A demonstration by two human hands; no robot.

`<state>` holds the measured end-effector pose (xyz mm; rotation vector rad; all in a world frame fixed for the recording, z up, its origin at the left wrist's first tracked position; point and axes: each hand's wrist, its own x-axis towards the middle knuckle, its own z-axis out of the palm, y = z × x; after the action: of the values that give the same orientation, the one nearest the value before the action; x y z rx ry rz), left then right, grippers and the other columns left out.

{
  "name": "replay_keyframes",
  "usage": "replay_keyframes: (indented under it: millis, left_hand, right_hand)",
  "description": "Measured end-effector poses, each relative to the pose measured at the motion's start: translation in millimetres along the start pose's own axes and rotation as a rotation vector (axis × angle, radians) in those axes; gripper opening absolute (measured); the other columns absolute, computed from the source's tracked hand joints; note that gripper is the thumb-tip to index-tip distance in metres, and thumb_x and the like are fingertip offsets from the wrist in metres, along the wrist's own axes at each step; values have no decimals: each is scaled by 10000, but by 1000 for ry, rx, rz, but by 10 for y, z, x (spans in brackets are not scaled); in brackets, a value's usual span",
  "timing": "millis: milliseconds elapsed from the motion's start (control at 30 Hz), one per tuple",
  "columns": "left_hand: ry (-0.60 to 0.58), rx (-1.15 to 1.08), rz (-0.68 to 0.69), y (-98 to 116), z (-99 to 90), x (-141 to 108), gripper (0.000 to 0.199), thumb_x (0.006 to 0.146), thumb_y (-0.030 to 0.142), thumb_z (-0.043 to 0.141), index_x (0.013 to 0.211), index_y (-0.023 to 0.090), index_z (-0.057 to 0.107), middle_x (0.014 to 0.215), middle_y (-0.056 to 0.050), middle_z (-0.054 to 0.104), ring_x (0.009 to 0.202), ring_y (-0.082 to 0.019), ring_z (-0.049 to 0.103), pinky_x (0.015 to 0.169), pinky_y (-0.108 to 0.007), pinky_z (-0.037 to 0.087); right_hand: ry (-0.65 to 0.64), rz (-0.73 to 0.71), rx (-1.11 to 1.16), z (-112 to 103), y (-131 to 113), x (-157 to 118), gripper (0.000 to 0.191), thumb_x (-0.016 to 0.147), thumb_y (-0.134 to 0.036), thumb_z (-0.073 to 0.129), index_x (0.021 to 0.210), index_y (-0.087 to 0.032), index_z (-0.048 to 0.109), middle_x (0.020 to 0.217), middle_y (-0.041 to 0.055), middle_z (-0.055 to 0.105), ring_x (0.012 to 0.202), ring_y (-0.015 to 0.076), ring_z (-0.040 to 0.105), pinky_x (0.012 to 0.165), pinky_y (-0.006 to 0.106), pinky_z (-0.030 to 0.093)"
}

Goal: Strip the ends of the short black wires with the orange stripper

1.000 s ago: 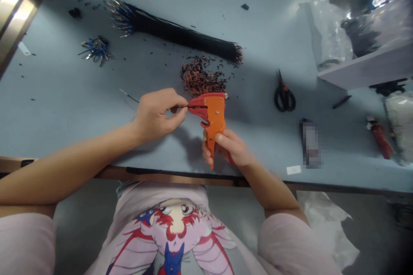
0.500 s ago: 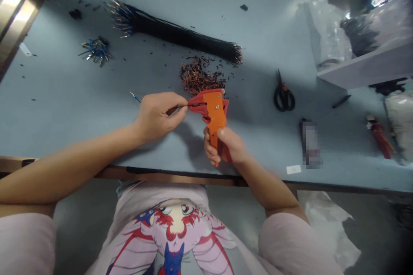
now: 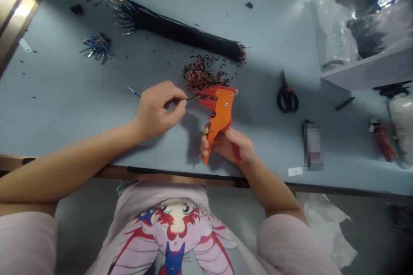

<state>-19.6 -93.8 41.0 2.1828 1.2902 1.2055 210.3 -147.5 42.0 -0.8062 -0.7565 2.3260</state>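
Observation:
Between thumb and forefinger, my left hand (image 3: 163, 107) pinches a thin black wire (image 3: 192, 98). The wire's other end, with a blue and metal terminal, sticks out on the left behind the hand. My right hand (image 3: 230, 144) is wrapped round the handles of an orange and red wire stripper (image 3: 222, 107), whose jaws point left at the wire's tip. Its handles stand apart. Just beyond the jaws lies a heap of copper and black wire scraps (image 3: 201, 75). A long bundle of black wires (image 3: 187, 34) stretches behind the heap, with blue and metal terminals at its left end.
A small pile of blue terminals (image 3: 99, 48) lies at the left. To the right are black-handled scissors (image 3: 288, 96), a blurred-out object (image 3: 312, 146), a white label (image 3: 294, 171) and a red-handled tool (image 3: 383, 142). Plastic bags (image 3: 335, 30) sit on a shelf at the far right.
The wire stripper has shifted right, away from my left hand, and its handles have spread apart. More of the wire now shows between my left fingers and the jaws.

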Motion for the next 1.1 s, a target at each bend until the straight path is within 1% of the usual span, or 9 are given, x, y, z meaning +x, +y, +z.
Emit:
replay_keyframes:
  millis: [67,133,267,333,567,733,967,1100]
  left_hand:
    - [-10,1,-1,-3,6,-3,96,809,202,541,742,195,610,646,1,589,564,-111,494,552,-264,409]
    - [-7,-21,27,-11,17,-5,95,812,186,542,749,186,613,659,-3,596,576,-108,498,557,-258,409]
    - [37,-97,147,-38,47,-5,74,809,146,560,777,164,624,660,-5,595,598,-106,498,575,-254,406]
    - [42,-108,175,-47,57,-4,71,809,143,565,788,166,629,660,-3,595,607,-109,507,588,-257,414]
    - [27,-50,128,-19,40,10,115,830,185,542,770,189,639,657,-6,605,603,-122,517,600,-280,428]
    - [24,-71,128,-16,38,5,99,826,178,555,796,192,649,684,-8,621,608,-122,521,610,-279,438]
    - [-22,-63,85,-12,44,-6,124,842,215,540,798,198,655,688,-8,626,611,-121,528,615,-278,445]
    - [-21,-63,90,-11,47,-9,124,844,213,540,798,197,654,683,-7,622,607,-119,525,608,-273,443]
  right_hand:
    - [-19,14,-12,-8,16,-8,436,811,-501,633,1050,-154,522,844,63,634,737,224,659,699,430,546]
    - [-34,21,-25,-21,29,-18,448,809,-503,637,1063,-153,522,852,68,637,747,231,663,698,429,547]
    - [-44,23,-44,-34,49,-37,465,803,-500,652,1076,-145,526,866,78,640,758,239,664,698,427,545]
    - [-60,15,-41,-34,53,-43,464,808,-492,652,1084,-141,525,872,81,639,761,243,665,691,425,543]
    - [-58,-4,-32,-37,25,-48,441,822,-470,651,1089,-138,536,894,85,640,774,247,674,741,450,533]
    - [-79,0,-30,-47,45,-48,436,828,-455,649,1101,-136,534,903,89,636,780,249,669,723,446,537]
    - [-97,1,-46,-28,68,-55,432,832,-455,649,1092,-130,534,897,88,633,772,241,665,675,420,549]
    - [-93,13,-64,-20,61,-57,440,830,-464,651,1091,-131,531,896,86,636,773,235,666,692,424,549]
